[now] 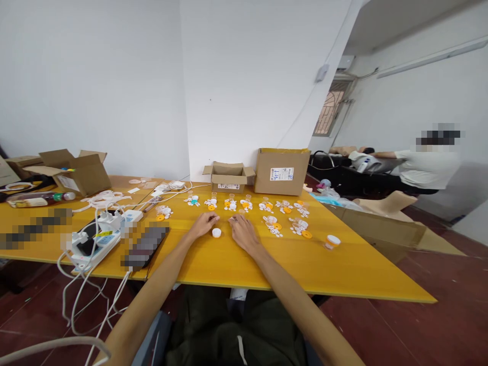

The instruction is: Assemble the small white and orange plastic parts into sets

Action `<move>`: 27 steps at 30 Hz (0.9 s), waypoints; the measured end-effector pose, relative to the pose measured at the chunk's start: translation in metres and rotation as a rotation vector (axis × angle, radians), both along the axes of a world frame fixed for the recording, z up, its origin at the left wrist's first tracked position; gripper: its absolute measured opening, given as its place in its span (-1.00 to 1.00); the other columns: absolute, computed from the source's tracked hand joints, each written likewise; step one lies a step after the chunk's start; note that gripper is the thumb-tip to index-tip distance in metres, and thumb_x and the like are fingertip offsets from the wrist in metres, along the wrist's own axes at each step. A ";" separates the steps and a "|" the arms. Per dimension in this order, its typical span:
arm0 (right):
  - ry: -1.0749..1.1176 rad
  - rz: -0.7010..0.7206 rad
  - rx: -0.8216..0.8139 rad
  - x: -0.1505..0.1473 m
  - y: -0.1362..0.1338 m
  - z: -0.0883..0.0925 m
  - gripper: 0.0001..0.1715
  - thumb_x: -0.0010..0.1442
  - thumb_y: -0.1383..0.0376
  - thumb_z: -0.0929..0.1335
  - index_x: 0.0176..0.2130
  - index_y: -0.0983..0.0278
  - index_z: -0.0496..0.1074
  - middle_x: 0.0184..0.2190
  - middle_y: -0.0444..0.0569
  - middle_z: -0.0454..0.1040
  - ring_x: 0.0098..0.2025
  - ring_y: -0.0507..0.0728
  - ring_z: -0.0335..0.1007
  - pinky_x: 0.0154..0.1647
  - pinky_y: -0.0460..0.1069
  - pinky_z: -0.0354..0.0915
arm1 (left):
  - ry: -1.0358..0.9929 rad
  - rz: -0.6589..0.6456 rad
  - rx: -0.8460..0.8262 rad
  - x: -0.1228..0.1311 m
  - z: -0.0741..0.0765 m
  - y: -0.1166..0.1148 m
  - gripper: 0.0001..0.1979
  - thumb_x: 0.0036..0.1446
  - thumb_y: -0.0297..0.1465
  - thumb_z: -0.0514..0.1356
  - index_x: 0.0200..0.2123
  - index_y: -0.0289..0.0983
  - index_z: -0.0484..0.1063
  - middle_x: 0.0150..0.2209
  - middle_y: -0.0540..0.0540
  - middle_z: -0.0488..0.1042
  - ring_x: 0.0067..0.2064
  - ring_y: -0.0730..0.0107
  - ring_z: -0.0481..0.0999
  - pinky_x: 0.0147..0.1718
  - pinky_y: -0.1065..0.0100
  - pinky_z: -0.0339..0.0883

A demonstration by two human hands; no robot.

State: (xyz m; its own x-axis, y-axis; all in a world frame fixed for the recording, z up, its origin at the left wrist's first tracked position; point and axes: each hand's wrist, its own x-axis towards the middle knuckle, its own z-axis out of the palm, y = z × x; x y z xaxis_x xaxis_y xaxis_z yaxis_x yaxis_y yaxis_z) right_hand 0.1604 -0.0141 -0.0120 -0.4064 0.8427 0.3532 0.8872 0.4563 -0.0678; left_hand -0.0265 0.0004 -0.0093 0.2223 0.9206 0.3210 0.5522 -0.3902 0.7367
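Observation:
My left hand [204, 224] rests over the yellow table with its fingers curled; what they hold, if anything, is too small to see. Close to its right, my right hand [244, 231] reaches forward, its fingertips bent down near small white pieces. Between the two hands stands a small white cap or jar with an orange edge [216, 233]. Beyond the hands lie groups of small white pieces, clear cups and orange rings [211, 207]. One group has a teal piece [194, 202]. A clear jar with a white and orange lid [332, 241] stands to the right.
An open small carton [227, 179] and a larger closed box [282, 173] stand against the wall. At left are a power strip [102, 244] with white cables, a dark phone-like device [147, 246], a bottle [41, 199] and an open box [82, 175]. A person sits at far right.

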 end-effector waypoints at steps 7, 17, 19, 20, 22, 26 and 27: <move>-0.004 -0.004 -0.014 0.007 0.007 -0.002 -0.53 0.18 0.54 0.23 -0.04 0.17 0.50 -0.02 0.09 0.44 0.05 0.17 0.34 0.00 0.02 0.29 | -0.052 -0.112 -0.152 -0.002 0.005 -0.005 -0.53 0.14 0.03 0.09 -0.43 -0.27 0.46 -0.45 -0.02 0.48 -0.34 0.32 0.43 -0.29 0.34 0.30; -0.001 -0.041 0.008 0.013 0.011 -0.003 -0.53 0.13 0.59 0.23 -0.08 0.21 0.48 -0.06 0.06 0.48 0.02 0.16 0.38 -0.01 0.00 0.30 | -0.013 -0.338 -0.340 -0.011 0.013 -0.007 -0.59 -0.22 -0.23 0.44 -0.25 -0.23 0.53 -0.29 -0.02 0.51 -0.21 0.34 0.44 -0.18 0.36 0.27; 0.007 -0.052 0.015 0.014 0.012 -0.003 -0.53 0.13 0.59 0.23 -0.08 0.20 0.47 -0.06 0.06 0.49 0.01 0.16 0.38 -0.02 0.00 0.30 | 0.015 -0.344 -0.338 -0.011 0.013 -0.008 -0.57 -0.29 -0.27 0.47 -0.26 -0.22 0.54 -0.26 -0.02 0.51 -0.18 0.32 0.45 -0.16 0.36 0.28; 0.009 -0.059 0.018 0.014 0.013 -0.003 -0.52 0.14 0.59 0.22 -0.08 0.20 0.47 -0.07 0.06 0.50 0.01 0.16 0.39 -0.02 0.00 0.30 | 0.025 -0.345 -0.336 -0.011 0.013 -0.009 -0.56 -0.31 -0.29 0.48 -0.27 -0.21 0.54 -0.26 -0.02 0.51 -0.17 0.31 0.45 -0.16 0.35 0.28; 0.008 -0.062 0.025 0.015 0.013 -0.003 -0.52 0.14 0.60 0.20 -0.10 0.20 0.47 -0.08 0.06 0.50 0.00 0.16 0.39 -0.04 0.00 0.31 | 0.028 -0.341 -0.328 -0.011 0.013 -0.010 -0.58 -0.32 -0.30 0.48 -0.29 -0.21 0.54 -0.28 0.00 0.51 -0.18 0.32 0.45 -0.17 0.35 0.29; 0.011 -0.033 0.031 0.016 0.013 -0.002 -0.54 0.18 0.58 0.18 -0.14 0.19 0.49 -0.11 0.05 0.50 0.00 0.15 0.38 -0.07 -0.01 0.32 | -0.027 -0.340 -0.338 -0.010 0.011 -0.011 -0.67 -0.25 -0.32 0.45 -0.33 -0.24 0.54 -0.34 0.01 0.51 -0.25 0.36 0.45 -0.21 0.36 0.30; 0.014 -0.030 0.026 0.016 0.013 -0.002 -0.55 0.18 0.58 0.19 -0.14 0.19 0.49 -0.10 0.05 0.49 0.01 0.15 0.37 -0.07 -0.01 0.32 | -0.039 -0.338 -0.343 -0.010 0.011 -0.011 -0.67 -0.25 -0.32 0.45 -0.34 -0.24 0.54 -0.36 0.01 0.51 -0.27 0.37 0.45 -0.23 0.36 0.31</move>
State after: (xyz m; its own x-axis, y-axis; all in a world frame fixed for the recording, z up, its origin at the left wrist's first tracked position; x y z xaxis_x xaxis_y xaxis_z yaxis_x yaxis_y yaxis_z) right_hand 0.1768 -0.0011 -0.0136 -0.3762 0.8448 0.3804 0.8994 0.4316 -0.0691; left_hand -0.0362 -0.0102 0.0014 0.5211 0.8531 0.0254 0.4061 -0.2740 0.8718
